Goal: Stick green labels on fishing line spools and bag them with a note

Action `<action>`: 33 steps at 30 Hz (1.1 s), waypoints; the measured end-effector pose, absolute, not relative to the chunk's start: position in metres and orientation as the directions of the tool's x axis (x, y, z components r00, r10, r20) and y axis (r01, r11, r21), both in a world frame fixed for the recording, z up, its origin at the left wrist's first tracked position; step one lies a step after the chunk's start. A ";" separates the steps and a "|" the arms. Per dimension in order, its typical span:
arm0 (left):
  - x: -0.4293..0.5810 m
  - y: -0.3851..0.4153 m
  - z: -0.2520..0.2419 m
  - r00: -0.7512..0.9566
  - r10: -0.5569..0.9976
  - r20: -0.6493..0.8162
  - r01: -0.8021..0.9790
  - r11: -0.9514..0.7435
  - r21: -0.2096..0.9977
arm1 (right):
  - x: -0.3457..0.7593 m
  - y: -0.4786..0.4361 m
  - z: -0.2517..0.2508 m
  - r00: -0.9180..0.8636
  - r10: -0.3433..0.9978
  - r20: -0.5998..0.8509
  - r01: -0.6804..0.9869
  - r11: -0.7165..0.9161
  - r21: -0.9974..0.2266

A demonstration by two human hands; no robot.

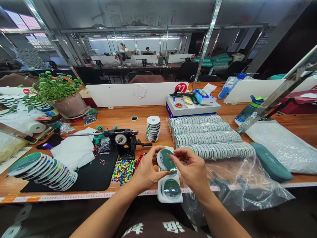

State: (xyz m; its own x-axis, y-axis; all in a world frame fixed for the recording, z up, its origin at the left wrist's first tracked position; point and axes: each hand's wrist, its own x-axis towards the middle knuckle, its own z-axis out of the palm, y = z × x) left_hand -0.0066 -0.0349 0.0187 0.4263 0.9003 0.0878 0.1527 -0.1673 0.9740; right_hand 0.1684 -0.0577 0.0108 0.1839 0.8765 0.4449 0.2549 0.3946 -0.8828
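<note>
My left hand (146, 170) and my right hand (192, 168) together hold a small round spool with a green label (165, 159) above the table's front edge; both hands are closed on it. Under the hands a white strip of round green stickers (170, 191) hangs over the edge. A black hand-crank winder with a dial (123, 141) stands just left of my left hand. A short stack of white spools (153, 129) stands behind it.
Rows of finished spools (205, 137) lie at right, above a clear plastic bag (237, 185). Labelled green spools (42, 170) fan out on a black mat at left, near coloured beads (123, 171). A potted plant (61, 96), a white box (192, 105) and a teal case (271, 162) stand around.
</note>
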 end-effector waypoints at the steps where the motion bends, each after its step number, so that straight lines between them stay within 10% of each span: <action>1: -0.008 -0.035 0.021 0.432 0.898 0.084 0.163 -0.169 0.972 | 0.168 -0.058 0.011 0.181 0.871 0.457 0.261 0.405 -0.876; 12: -0.017 -0.040 0.019 0.454 0.886 0.093 0.069 -0.139 0.988 | 0.162 -0.059 0.015 0.120 0.805 0.582 0.366 0.509 -0.779; 18: -0.018 -0.040 0.012 0.369 0.929 0.040 -0.029 -0.032 0.999 | 0.163 -0.056 0.011 0.104 0.659 0.745 0.701 0.483 -0.525; 25: -0.019 -0.058 0.016 0.401 0.914 -0.059 0.114 0.014 0.993 | 0.157 -0.047 0.007 -0.102 0.988 0.115 0.370 0.145 -0.918; 33: -0.033 -0.064 0.014 0.501 0.861 -0.090 0.184 -0.004 0.983 | 0.146 -0.054 0.008 -0.150 0.984 0.101 0.501 0.163 -0.850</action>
State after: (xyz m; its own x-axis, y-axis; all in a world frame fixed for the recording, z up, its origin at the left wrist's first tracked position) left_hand -0.0332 -0.0641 0.0135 0.5009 0.8608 -0.0903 0.1843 -0.0041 0.9829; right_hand 0.1463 -0.0542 0.0078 -0.1495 0.9836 0.1011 0.5006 0.1634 -0.8501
